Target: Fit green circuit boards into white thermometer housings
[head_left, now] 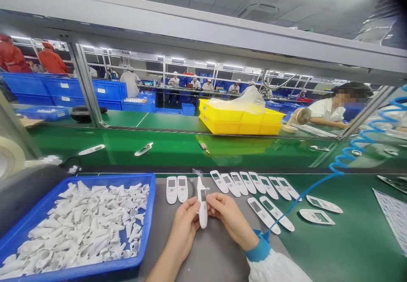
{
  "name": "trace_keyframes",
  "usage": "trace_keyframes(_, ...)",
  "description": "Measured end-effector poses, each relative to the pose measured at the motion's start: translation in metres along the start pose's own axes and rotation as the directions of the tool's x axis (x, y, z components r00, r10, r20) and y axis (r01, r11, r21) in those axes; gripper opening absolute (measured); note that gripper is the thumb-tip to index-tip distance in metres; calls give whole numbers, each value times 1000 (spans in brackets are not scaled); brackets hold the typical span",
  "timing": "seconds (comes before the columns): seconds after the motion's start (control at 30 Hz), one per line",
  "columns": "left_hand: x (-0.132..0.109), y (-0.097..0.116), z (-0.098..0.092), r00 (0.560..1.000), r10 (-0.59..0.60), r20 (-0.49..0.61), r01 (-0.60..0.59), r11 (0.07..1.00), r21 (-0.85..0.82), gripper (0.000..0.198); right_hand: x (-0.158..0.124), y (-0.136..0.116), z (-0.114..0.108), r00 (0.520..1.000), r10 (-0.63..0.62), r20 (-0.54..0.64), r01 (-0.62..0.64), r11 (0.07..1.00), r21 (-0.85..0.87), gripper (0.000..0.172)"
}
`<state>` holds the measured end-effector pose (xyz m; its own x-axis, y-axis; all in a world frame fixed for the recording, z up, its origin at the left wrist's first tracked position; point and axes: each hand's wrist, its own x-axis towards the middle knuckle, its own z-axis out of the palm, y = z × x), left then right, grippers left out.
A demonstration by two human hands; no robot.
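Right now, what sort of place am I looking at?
Most likely a factory assembly line: a blue tray full of white plastic parts, matching white casings in rows, and people in white at benches beyond.

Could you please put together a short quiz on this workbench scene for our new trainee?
1. Multiple choice: what fills the blue tray?
A) Rolls of tape
B) Small white hollow parts
C) Loose screws

2. True or false: the yellow crates stand nearer the camera than the blue tray.

3. Fill in the blank: the left hand holds a white device, and the blue coiled cord runs down to the cuff of the person's ____ sleeve.

Key: 1 B; 2 false; 3 right.
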<state>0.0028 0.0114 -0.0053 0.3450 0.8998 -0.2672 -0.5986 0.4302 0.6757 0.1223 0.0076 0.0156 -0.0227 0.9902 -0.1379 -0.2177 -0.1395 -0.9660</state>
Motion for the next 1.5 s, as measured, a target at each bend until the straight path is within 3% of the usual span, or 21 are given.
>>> trace_keyframes(0.23, 0, -1, 0, 1000, 4, -3, -4, 1000, -5, 27, 2, 4, -1, 999, 15, -31, -16, 1000, -26, 28)
trace_keyframes(0.67, 3, -1, -2, 988, 100, -114, -95, 994, 45, 30, 0, 4, 3, 991, -44, -129, 21, 985, -174, 28)
trace_keyframes(0.87, -1, 4, 3, 998, 44, -54, -45, 999, -23, 28, 6, 15, 1, 983, -15, -183, 2, 998, -70, 43)
trace_keyframes(1.1, -8, 7, 8, 996, -34, 83, 38, 998, -48, 22, 0, 3, 4, 999, -14, -37, 15, 1000, 19, 35)
trace_keyframes(1.3, -11, 6, 7, 965, -106, 241, 116, 993, -28, 22, -3, 1, 5, 979, -137, -148, 129, 990, -64, 30)
trace_keyframes(1.5, -9, 7, 5, 985, -56, 164, 80, 987, -141, 19, -2, 2, 4, 963, -247, -107, 226, 958, -174, 29)
